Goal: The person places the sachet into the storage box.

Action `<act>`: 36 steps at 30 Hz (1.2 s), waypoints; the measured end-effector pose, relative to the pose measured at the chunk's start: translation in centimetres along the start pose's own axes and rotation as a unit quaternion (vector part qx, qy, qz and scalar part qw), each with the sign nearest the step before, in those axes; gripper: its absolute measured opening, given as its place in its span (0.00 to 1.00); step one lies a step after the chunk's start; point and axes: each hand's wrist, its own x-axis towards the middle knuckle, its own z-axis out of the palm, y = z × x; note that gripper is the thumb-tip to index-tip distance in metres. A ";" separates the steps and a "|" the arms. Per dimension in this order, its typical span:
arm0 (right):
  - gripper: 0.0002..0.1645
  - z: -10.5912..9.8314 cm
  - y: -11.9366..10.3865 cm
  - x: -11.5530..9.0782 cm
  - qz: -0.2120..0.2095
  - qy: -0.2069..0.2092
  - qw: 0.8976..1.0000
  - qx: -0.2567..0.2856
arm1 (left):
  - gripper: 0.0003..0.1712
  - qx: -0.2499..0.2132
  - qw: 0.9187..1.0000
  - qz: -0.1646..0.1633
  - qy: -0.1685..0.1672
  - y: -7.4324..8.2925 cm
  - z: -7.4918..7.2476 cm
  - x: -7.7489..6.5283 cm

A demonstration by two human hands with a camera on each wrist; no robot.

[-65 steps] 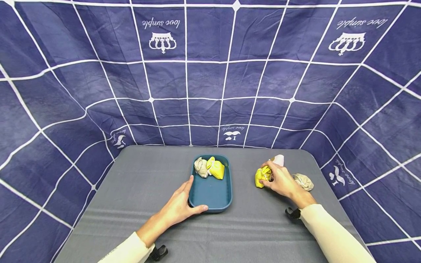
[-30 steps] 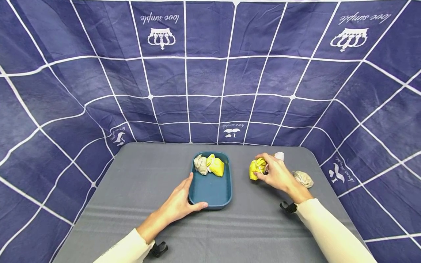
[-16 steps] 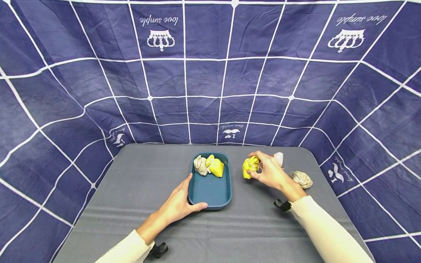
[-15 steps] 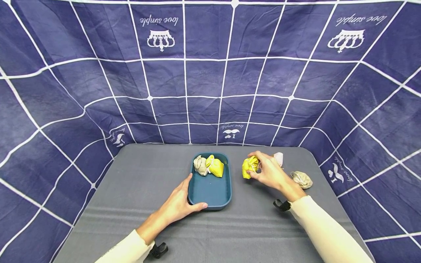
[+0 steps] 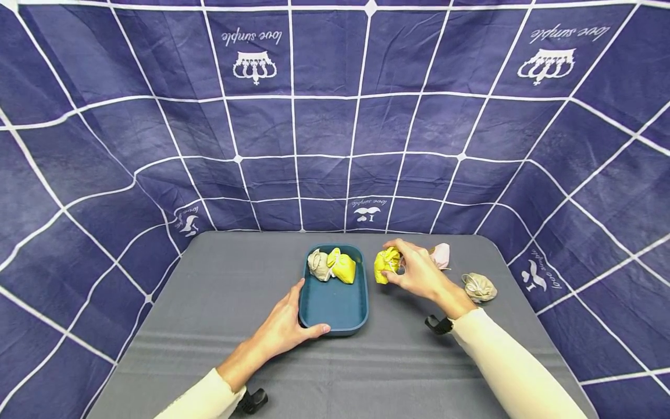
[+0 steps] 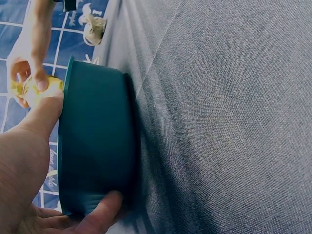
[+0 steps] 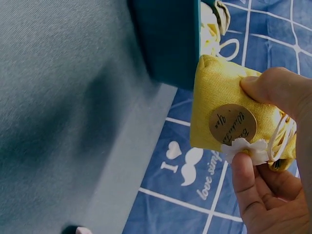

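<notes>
The right grip [image 5: 419,274] brought a yellow pouch [image 5: 385,265] nearer the tray [image 5: 335,302].

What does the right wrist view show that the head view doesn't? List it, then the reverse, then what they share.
Only the right wrist view shows the white petalled flower and, on the yellow cloth bag, the round brown sticker with dark lettering.
Only the head view shows the left hand touching the blue rounded-rectangular tray, and the tied beige cloth bag lying on the grey fabric-topped table.
Both show that tray and table, the right hand gripping the yellow bag, and the navy cloth with white grid lines.
</notes>
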 end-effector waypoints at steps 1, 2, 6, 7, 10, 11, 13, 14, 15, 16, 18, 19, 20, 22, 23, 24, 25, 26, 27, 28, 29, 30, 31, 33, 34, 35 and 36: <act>0.37 0.1 -0.1 0.1 -0.002 -0.002 1.000 0.004 | 0.80 0.001 1.000 0.001 0.000 0.0 0.0 0.0; 0.37 0.1 -0.3 0.2 -0.003 -0.005 1.000 0.007 | 0.80 0.002 1.000 0.001 0.000 0.0 0.0 0.0; 0.36 0.4 -0.7 0.7 -0.010 -0.009 1.000 0.011 | 0.79 0.001 1.000 0.003 0.003 0.0 0.0 0.0; 0.36 0.4 -0.9 0.9 -0.012 -0.008 1.000 0.011 | 0.79 0.001 1.000 0.003 0.002 0.0 -0.1 0.1; 0.36 0.6 -1.3 1.4 -0.021 -0.007 1.000 0.011 | 0.79 0.000 1.000 0.002 0.003 0.0 -0.1 0.1; 0.36 0.7 -1.5 1.5 -0.023 -0.008 1.000 0.014 | 0.79 0.000 1.000 0.001 0.002 0.1 -0.1 0.1; 0.35 0.8 -1.8 1.8 -0.027 -0.011 0.999 0.017 | 0.79 -0.004 1.000 -0.003 -0.002 0.1 0.0 0.0; 0.35 0.9 -2.0 1.9 -0.029 -0.012 0.999 0.018 | 0.79 -0.006 1.000 -0.005 -0.004 0.1 0.0 0.0; 0.35 1.0 -2.1 2.0 -0.031 -0.014 0.999 0.019 | 0.80 -0.006 1.000 -0.006 -0.007 0.1 0.0 -0.1; 0.35 1.1 -2.3 2.2 -0.034 -0.016 0.999 0.021 | 0.80 -0.008 1.000 -0.007 -0.009 0.1 0.0 -0.1; 0.35 1.3 -2.6 2.5 -0.038 -0.017 0.999 0.023 | 0.80 -0.010 1.000 -0.007 -0.010 0.1 0.0 -0.2; 0.35 1.5 -2.8 2.7 -0.041 -0.019 0.999 0.023 | 0.80 -0.010 1.000 -0.005 -0.009 0.1 0.0 -0.1; 0.35 1.6 -3.0 2.8 -0.043 -0.020 0.999 0.024 | 0.80 -0.009 1.000 -0.003 -0.008 0.1 0.0 -0.1; 0.34 1.9 -3.3 3.3 -0.049 -0.026 0.998 0.028 | 0.80 -0.008 1.000 -0.001 -0.006 0.1 -0.1 -0.1; 0.34 2.0 -3.5 3.4 -0.050 -0.028 0.998 0.028 | 0.79 -0.007 1.000 0.000 -0.005 0.1 -0.1 -0.1; 0.34 2.1 -3.6 3.6 -0.052 -0.031 0.998 0.028 | 0.79 -0.007 1.000 0.000 -0.006 0.1 -0.2 -0.1; 0.34 2.3 -3.8 3.7 -0.054 -0.033 0.998 0.028 | 0.79 -0.006 1.000 -0.001 -0.007 0.1 -0.2 -0.1; 0.34 2.4 -4.0 3.8 -0.056 -0.036 0.997 0.030 | 0.79 -0.006 1.000 -0.002 -0.008 0.1 -0.2 -0.1; 0.34 2.6 -4.1 4.0 -0.057 -0.038 0.997 0.030 | 0.78 -0.005 1.000 -0.003 -0.008 0.1 -0.2 -0.2; 0.34 2.7 -4.3 4.1 -0.059 -0.039 0.997 0.029 | 0.79 -0.005 1.000 -0.003 -0.009 0.1 -0.2 -0.2; 0.34 2.8 -4.5 4.2 -0.061 -0.041 0.997 0.028 | 0.79 -0.005 1.000 -0.003 -0.009 0.1 -0.2 -0.2; 0.35 2.9 -4.6 4.4 -0.063 -0.044 0.997 0.028 | 0.79 -0.005 1.000 -0.002 -0.009 0.1 -0.3 -0.2; 0.35 3.1 -4.8 4.5 -0.065 -0.046 0.996 0.028 | 0.79 -0.005 1.000 0.000 -0.008 0.1 -0.3 -0.3; 0.35 3.4 -5.3 4.8 -0.069 -0.050 0.996 0.028 | 0.79 -0.004 1.000 0.003 -0.007 0.0 -0.3 -0.3; 0.35 3.5 -5.5 5.0 -0.072 -0.051 0.996 0.030 | 0.79 -0.005 1.000 0.005 -0.007 -0.1 -0.4 -0.4; 0.35 3.7 -5.7 5.1 -0.074 -0.053 0.995 0.031 | 0.79 -0.005 1.000 0.006 -0.007 -0.1 -0.4 -0.4; 0.35 3.8 -5.9 5.2 -0.076 -0.055 0.995 0.033 | 0.79 -0.006 1.000 0.006 -0.007 -0.2 -0.4 -0.5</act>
